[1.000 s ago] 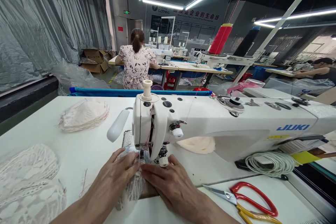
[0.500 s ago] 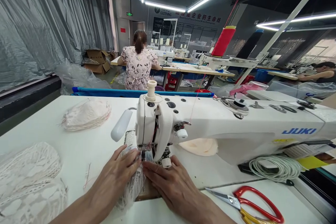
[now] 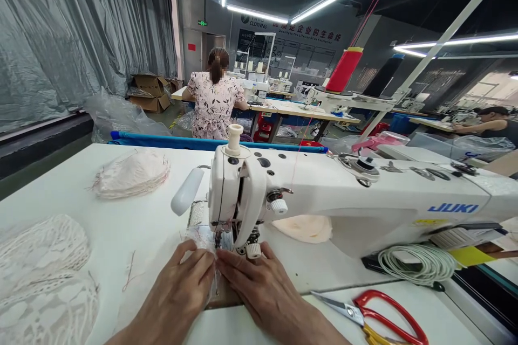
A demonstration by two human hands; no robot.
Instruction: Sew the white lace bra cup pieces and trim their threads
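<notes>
A piece of sheer white lace fabric lies under the needle area of a white sewing machine. My left hand has its fingers curled and pressed together on the fabric, just left of the presser foot. From the other side, my right hand brings its closed fingertips to the fabric's edge, right in front of the foot. The fingertips of both hands nearly meet there. Much of the fabric is hidden under the hands.
Red-and-yellow-handled scissors lie at right front, below a coiled pale cable. Stacked white pieces and lace cups lie at left. A peach pad sits under the machine arm. Another person sits ahead.
My left hand has drawn its spread fingers into a curled grip and shifted slightly toward me. The lace bunched below the needle now spreads flatter to the left. My right hand stays near the foot.
</notes>
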